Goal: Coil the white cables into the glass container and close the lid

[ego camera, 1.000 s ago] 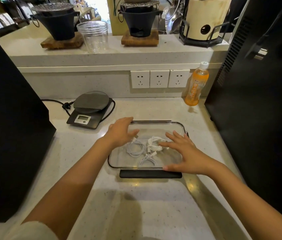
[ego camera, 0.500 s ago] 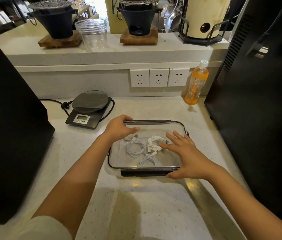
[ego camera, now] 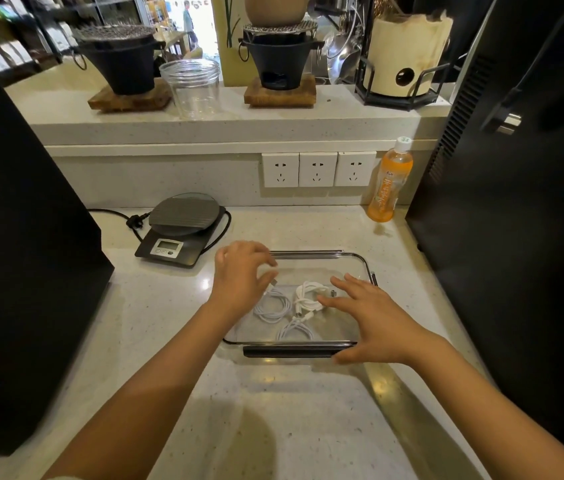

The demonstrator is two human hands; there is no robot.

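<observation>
We can read no text: the orange plastic drink bottle's (ego camera: 390, 181) label and the black kitchen scale's (ego camera: 180, 233) display are illegible.

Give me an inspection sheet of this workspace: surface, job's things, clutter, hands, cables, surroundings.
Surface: pale speckled countertop, glossy.
Job's things: glass container with clear lid on top; three white cables coiled inside.
Clutter: kitchen scale, orange drink bottle.
Hands: left hand and right hand spread on the lid, no grip.
Cables: black cord and plug beside the scale.
Surroundings: three wall sockets; shelf with plastic jar, two black stoves.
</observation>
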